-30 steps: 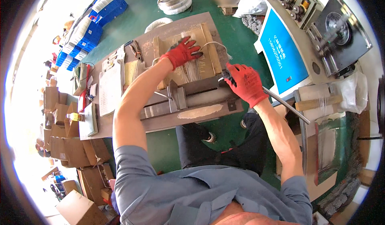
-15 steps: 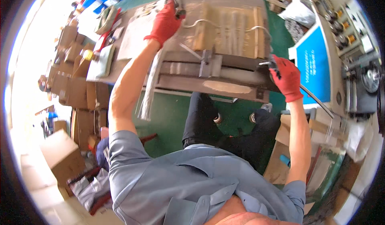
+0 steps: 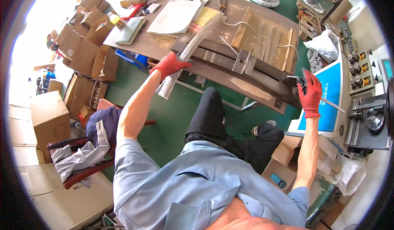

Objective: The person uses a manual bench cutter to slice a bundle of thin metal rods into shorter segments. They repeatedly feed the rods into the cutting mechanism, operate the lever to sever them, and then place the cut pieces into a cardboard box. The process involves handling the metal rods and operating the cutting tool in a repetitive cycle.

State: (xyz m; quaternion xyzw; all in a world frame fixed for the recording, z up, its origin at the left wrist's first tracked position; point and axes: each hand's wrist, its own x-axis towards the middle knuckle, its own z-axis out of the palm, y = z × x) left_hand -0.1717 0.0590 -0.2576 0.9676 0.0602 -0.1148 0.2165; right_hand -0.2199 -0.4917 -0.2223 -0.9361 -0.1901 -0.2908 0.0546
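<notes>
My left hand [image 3: 169, 66], in a red glove, is closed around the lower part of a bundle of thin silvery wires [image 3: 193, 45]. The bundle lies slantwise across a dark metal bar fixture [image 3: 217, 59] at the table's near edge, its lower end jutting over that edge. My right hand [image 3: 311, 92], also red-gloved, is closed on a slim metal rod [image 3: 333, 105] beside the fixture's right end. Midway along the fixture is a metal clamp block [image 3: 245, 62]. Pliers [image 3: 222, 4] lie at the far side of the table.
Behind the fixture, a wooden tray [image 3: 243, 27] holds more wires. Papers [image 3: 176, 14] and a notebook [image 3: 132, 30] lie at the table's left. A blue-panelled machine [image 3: 328, 82] stands right. A chair with clothes [image 3: 82, 156] and cardboard boxes [image 3: 80, 51] are on the left.
My left hand has come nearer, from the dark tool at the table's far side to the wire bundle. The bundle now slants across the fixture. My right hand still holds the rod.
</notes>
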